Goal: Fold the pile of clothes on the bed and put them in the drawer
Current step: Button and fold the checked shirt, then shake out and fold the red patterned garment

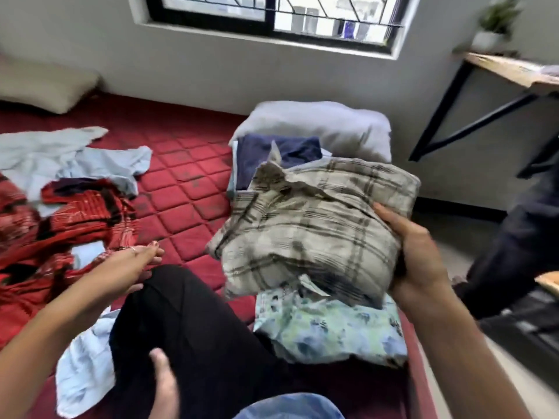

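Observation:
My right hand (419, 252) grips a folded beige plaid shirt (311, 231) by its right edge and holds it above a folded floral garment (329, 331) on the red quilted bed (181, 192). Behind it lies a folded navy garment (278, 155) against a grey pillow (317, 125). My left hand (133, 267) hovers open over my black-trousered knee, beside a crumpled red patterned cloth (60, 231). Unfolded pale blue clothes (69, 158) lie at the left. No drawer shows.
A beige pillow (45, 86) lies at the far left by the wall. A wooden shelf on black brackets (511, 71) with a potted plant (493, 28) hangs at the right. Dark fabric (520, 237) drapes beside the bed's right edge. More pale blue cloth (81, 367) lies under my leg.

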### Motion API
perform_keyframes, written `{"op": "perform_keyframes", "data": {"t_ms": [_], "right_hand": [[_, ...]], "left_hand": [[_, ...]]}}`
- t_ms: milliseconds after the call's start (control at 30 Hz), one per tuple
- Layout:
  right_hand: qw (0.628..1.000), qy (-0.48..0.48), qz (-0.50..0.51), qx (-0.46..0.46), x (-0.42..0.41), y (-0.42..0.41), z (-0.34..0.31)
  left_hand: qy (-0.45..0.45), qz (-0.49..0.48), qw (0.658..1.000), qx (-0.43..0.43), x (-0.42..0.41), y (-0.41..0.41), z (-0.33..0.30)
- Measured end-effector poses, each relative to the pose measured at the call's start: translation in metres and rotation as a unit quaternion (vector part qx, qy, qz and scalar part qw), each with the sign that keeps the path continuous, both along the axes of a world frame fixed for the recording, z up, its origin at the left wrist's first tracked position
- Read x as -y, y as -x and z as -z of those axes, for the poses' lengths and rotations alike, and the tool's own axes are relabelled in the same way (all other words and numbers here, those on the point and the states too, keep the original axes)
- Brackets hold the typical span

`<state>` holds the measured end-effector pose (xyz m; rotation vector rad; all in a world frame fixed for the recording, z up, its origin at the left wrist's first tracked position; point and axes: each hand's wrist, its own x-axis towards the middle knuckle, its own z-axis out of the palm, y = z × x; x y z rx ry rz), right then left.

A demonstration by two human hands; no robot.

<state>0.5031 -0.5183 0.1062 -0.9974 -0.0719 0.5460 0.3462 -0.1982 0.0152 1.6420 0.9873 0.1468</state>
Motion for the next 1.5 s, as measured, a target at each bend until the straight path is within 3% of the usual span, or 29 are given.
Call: {"op": "perform_keyframes", "data": {"t_ms": [100,167,267,300,400,533,633,867,1033,1267,1500], "right_hand": [[0.995,0.089,-0.012,-0.048,0.050,-0.016,0.030],[0.973,0.216,-0.016,-0.077,0.074,-0.024,0.069],[0.879,0.475,0.030,-0.017,0.094,-0.033,0.130],[0.851,0.523,0.045,0.000,0.097,-0.037,0.148],[0.809,0.584,0.062,0.033,0.092,-0.041,0.167],[0.715,0.673,0.087,0.169,0.065,-0.040,0.155],[0.711,0.647,0.096,0.257,0.022,-0.040,0.140],[0.757,0.500,-0.032,0.419,-0.101,-0.008,0.127],[0.749,0.399,-0.131,0.513,-0.184,0.038,0.125],[0.686,0.355,-0.263,0.579,-0.277,0.090,0.141],[0.625,0.389,-0.357,0.575,-0.337,0.103,0.166]], "left_hand": [[-0.002,0.036,0.999,-0.015,0.014,-0.011,0.004],[-0.005,0.051,0.999,-0.018,0.025,-0.016,0.008],[0.000,0.065,0.998,-0.016,0.039,-0.018,0.010],[0.000,0.068,0.998,-0.017,0.042,-0.016,0.010],[-0.002,0.065,0.997,-0.031,0.041,-0.008,0.011],[-0.012,0.049,0.998,-0.044,0.041,0.003,0.008],[-0.020,0.040,0.998,-0.037,0.039,0.011,0.009],[-0.045,0.008,0.998,-0.033,0.022,0.038,0.019],[-0.055,-0.047,0.997,-0.034,0.011,0.076,0.024],[-0.029,-0.133,0.984,-0.113,-0.013,0.147,0.059],[0.040,-0.216,0.965,-0.141,-0.031,0.172,0.084]]}}
